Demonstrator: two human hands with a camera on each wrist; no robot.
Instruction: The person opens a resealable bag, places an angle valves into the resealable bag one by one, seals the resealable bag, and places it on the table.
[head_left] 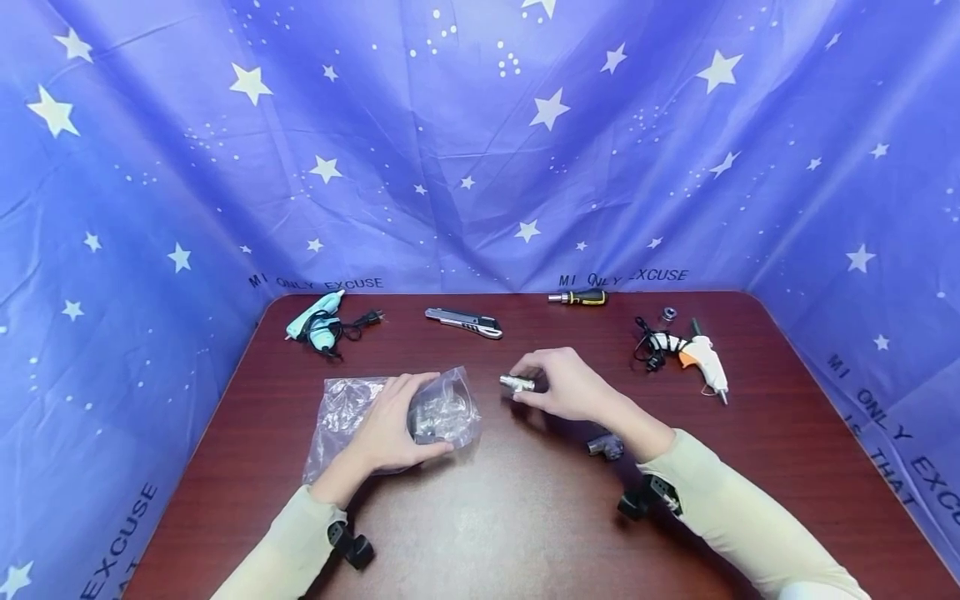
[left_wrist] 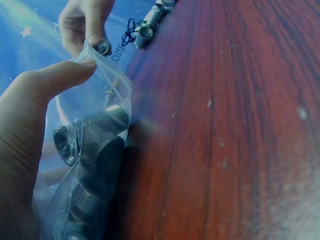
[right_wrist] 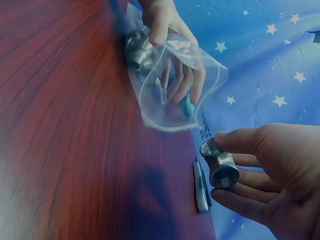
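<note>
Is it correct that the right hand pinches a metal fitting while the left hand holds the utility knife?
Not quite. The right hand does pinch the metal fitting, but the left hand holds the clear plastic bag of fittings. The utility knife lies untouched farther back, as the head view shows.

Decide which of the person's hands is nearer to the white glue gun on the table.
The right hand. It holds a metal fitting near the table's middle, with the white glue gun off to its right. The left hand grips the plastic bag, farther away on the other side.
</note>
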